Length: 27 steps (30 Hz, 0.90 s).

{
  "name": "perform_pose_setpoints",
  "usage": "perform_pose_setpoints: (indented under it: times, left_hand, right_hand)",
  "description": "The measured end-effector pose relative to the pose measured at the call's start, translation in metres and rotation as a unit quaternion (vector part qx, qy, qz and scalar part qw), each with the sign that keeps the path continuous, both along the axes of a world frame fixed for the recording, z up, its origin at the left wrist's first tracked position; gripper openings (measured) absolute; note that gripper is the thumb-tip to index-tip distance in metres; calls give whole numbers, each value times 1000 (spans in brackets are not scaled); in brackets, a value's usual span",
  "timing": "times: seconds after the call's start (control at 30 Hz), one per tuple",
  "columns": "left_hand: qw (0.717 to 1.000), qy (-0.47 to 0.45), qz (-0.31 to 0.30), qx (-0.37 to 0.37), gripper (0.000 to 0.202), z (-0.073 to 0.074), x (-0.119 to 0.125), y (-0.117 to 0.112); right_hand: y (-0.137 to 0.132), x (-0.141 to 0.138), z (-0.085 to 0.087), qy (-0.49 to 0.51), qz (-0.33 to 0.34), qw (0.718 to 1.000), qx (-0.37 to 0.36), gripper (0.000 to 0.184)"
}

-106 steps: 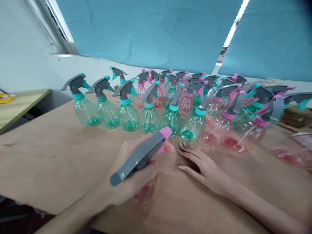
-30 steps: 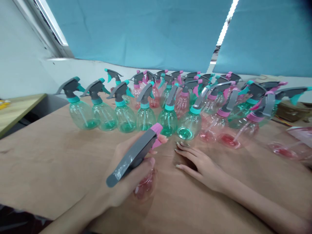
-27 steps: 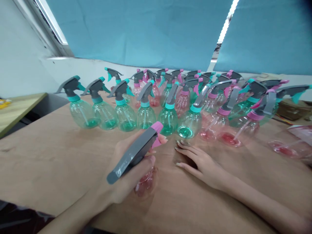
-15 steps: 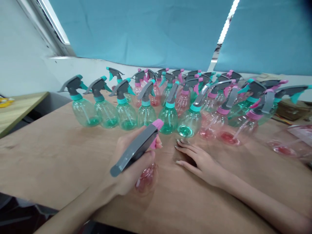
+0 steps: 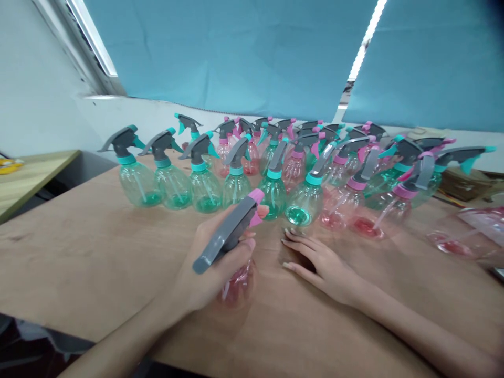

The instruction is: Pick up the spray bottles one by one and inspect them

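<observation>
My left hand [image 5: 214,260] is closed around the neck of a pink spray bottle [image 5: 238,286] with a grey trigger head and a pink nozzle tip. The nozzle points away from me, towards the rows of bottles, and fingers wrap the neck near the pink trigger. Much of the bottle's neck is hidden by the hand. Flat on the table, fingers spread, lies my right hand [image 5: 321,265], holding nothing. Just beyond its fingertips stands a green spray bottle [image 5: 303,202]; a pink spray bottle [image 5: 338,205] is to the right of that.
Several green and pink spray bottles stand in rows across the wooden table [image 5: 98,252]. Another clear pink bottle [image 5: 464,236] is at the right edge. Behind are a brown box [image 5: 460,184] and a blue curtain [image 5: 236,52]. A lighter wooden surface [image 5: 39,170] is at far left.
The held spray bottle's head has shifted slightly right and turned a little more upright in my left hand. A fingertip now shows further forward by the nozzle. My right hand stays in place.
</observation>
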<state>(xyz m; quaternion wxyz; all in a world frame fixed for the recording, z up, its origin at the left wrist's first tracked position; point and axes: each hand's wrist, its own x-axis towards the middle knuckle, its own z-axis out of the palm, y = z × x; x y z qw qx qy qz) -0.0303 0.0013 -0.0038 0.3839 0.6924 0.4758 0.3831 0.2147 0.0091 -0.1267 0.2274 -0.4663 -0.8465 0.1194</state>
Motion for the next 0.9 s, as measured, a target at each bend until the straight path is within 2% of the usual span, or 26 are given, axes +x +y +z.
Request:
perform_pose_setpoints:
  times: [0.4,0.67,0.77,0.9]
  left_hand:
    - [997,-56,-23,-54,38,8,-1,-3]
    - [996,-73,-32,-44,27,6,5,-4]
    - [997,-56,-55,-19,25,4,10,-6]
    - [998,-22,-55,12,29,3,13,-8]
  right_hand:
    - [1,0,-1,0,-2,1000,9,47]
    - [1,0,-2,-13,-3,1000,9,47]
    - [1,0,-3,-10,1,1000,12,47]
    - [2,0,-3,-12,0,1000,13,47]
